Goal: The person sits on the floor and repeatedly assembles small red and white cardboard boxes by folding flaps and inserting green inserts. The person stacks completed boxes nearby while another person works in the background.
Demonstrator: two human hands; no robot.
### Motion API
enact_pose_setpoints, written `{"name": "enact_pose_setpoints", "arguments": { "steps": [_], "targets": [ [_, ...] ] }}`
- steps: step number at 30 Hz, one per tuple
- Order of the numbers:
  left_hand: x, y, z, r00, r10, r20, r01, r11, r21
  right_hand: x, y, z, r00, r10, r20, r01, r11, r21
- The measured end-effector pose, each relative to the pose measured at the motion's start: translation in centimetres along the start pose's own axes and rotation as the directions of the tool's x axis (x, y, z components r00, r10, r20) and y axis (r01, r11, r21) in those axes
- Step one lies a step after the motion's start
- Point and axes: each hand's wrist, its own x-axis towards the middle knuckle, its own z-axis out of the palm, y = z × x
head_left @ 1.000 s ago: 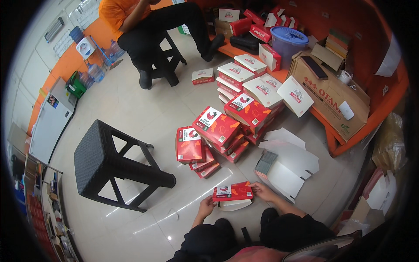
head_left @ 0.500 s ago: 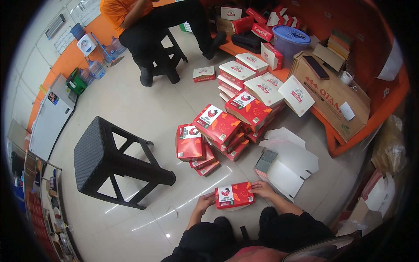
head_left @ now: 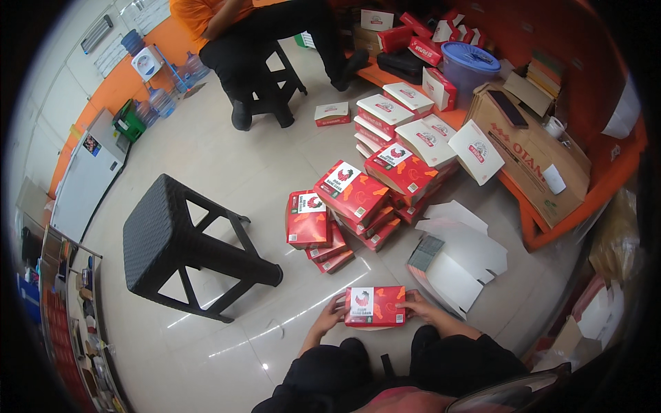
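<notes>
Between my two hands is a red food box [head_left: 385,306] with a white printed panel, closed, above the floor in front of my feet. My left hand [head_left: 332,313] grips its left end, and my right hand [head_left: 417,305] grips its right end. Just beyond it, several like red boxes stand in stacks, the nearest a leaning stack [head_left: 308,221] on the left and another [head_left: 351,191] in the middle. To the right of my hands lie unfolded white box blanks [head_left: 463,265], with a dark grey bundle [head_left: 426,252] at their left edge.
A black stool [head_left: 182,241] stands left. White-topped boxes [head_left: 427,138] are piled beyond the red stacks. Along the right runs an orange bench [head_left: 533,230] with a brown carton [head_left: 527,155] and a blue-lidded tub [head_left: 470,65]. Another person [head_left: 241,51] sits at the back.
The view has shifted slightly, so the surroundings sit a little further right. Both hands still hold the red box, which now looks more level.
</notes>
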Motion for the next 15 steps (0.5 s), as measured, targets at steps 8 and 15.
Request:
{"name": "enact_pose_setpoints", "arguments": {
  "steps": [8,15],
  "targets": [
    [8.5,12.0,-10.2,0.506,0.538,-0.674,-0.390,0.840,0.377,-2.2,-9.0,2.7,0.924,-0.164,0.346,0.109,0.979,0.174],
    [13.3,10.8,-13.3,0.865,0.415,-0.281,-0.462,0.879,-0.123,-2.1,-17.4,10.0,0.871,-0.210,0.445,0.062,0.944,0.323]
  ]
}}
